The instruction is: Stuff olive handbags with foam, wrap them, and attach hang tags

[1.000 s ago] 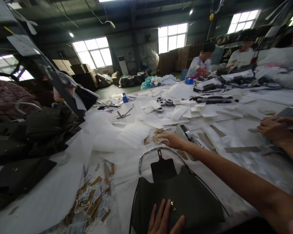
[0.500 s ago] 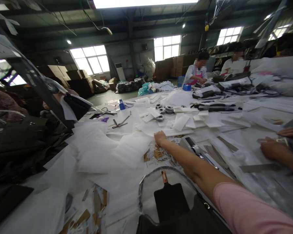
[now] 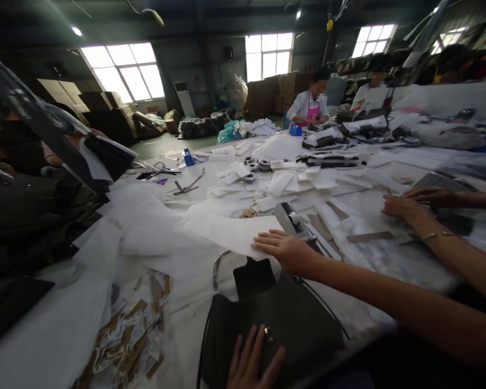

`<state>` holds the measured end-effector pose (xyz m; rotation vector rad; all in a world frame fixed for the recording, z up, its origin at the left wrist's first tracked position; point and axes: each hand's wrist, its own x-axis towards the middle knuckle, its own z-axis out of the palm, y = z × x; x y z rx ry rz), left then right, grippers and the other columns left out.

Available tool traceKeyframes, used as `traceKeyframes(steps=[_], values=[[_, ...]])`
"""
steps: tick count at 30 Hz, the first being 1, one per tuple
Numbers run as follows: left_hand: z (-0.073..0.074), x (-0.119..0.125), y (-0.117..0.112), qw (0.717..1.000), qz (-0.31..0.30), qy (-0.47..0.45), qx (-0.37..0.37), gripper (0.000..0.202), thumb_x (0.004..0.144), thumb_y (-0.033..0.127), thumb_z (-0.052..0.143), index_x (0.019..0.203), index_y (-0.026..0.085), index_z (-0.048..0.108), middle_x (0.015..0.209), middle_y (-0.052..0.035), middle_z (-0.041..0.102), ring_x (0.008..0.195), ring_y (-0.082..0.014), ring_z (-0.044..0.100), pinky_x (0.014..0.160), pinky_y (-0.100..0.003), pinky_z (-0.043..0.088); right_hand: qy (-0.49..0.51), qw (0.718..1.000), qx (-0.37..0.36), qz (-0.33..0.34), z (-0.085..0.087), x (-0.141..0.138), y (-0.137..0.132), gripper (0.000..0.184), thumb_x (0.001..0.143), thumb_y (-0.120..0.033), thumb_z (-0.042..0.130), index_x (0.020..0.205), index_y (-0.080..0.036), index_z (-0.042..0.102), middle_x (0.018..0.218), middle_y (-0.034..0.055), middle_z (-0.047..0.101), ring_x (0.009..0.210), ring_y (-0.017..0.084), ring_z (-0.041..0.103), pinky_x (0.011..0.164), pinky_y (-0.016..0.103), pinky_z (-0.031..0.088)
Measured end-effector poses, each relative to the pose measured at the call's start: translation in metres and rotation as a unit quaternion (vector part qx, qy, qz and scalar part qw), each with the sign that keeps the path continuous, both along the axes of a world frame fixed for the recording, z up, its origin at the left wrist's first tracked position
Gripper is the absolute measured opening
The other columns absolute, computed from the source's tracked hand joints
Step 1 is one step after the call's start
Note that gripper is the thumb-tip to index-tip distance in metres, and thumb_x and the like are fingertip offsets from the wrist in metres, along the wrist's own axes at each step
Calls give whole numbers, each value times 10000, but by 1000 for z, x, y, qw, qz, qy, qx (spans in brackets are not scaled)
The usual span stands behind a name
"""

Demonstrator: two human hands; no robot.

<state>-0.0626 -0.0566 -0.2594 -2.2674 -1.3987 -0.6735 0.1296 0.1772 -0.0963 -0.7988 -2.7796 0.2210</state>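
Note:
A dark olive handbag (image 3: 303,324) lies in front of me on the table, its flap tab (image 3: 254,278) sticking out at the far side. My left hand (image 3: 251,362) rests on the bag's front with fingers spread, beside a small metal clasp (image 3: 268,334). Beyond the bag, my right hand (image 3: 285,249) lies with fingers stretched out over the near right edge of a white foam sheet (image 3: 230,229); its thumb is hidden. That sheet covers part of the bag's wrapped handle (image 3: 216,270) and most of the tags behind it.
Tags with strings (image 3: 125,340) lie in a heap at lower left. A tape dispenser (image 3: 295,221) stands right of the sheet. A co-worker's hands (image 3: 409,208) work at right. Grey rolls (image 3: 263,165) and foam strips lie farther back. A metal post (image 3: 65,129) slants at left.
My right hand has come back toward me from the far tags, and the white sheet now extends over them. My left hand has appeared on the bag. The orange-brown tag by the flap is no longer visible.

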Motion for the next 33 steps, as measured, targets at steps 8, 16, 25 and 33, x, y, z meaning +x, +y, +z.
traceKeyframes(steps=[8,16,25,33], values=[[34,4,-6,993,-7,-85,-87,394,922,384,584,1315,412,590,1253,-30,666,1187,-232,599,1107,-424,395,-31,989,-119,78,-3,73,-124,500,909,-291,624,1403,-262,555,1449,84,555,1347,271,506,1141,457,385],[20,3,-14,993,16,-56,-99,442,871,195,564,1290,328,613,1165,-34,721,1032,-234,666,925,-377,533,-106,993,-51,3,-11,12,-117,385,982,-418,539,872,-116,749,869,138,732,887,247,682,898,382,496],[27,4,-17,975,35,-15,-220,461,841,253,649,1286,368,620,1209,-55,713,1045,-272,690,890,-406,577,-39,992,-105,57,-61,22,-130,704,937,-628,492,1545,-317,323,1601,112,325,1464,401,277,1165,635,174],[21,3,-18,969,23,-25,-244,430,886,255,603,1297,382,616,1317,-21,649,1146,-275,659,960,-426,568,-51,979,-128,149,-65,26,-113,669,959,-601,470,1552,-365,271,1618,94,285,1475,397,261,1149,677,155]])
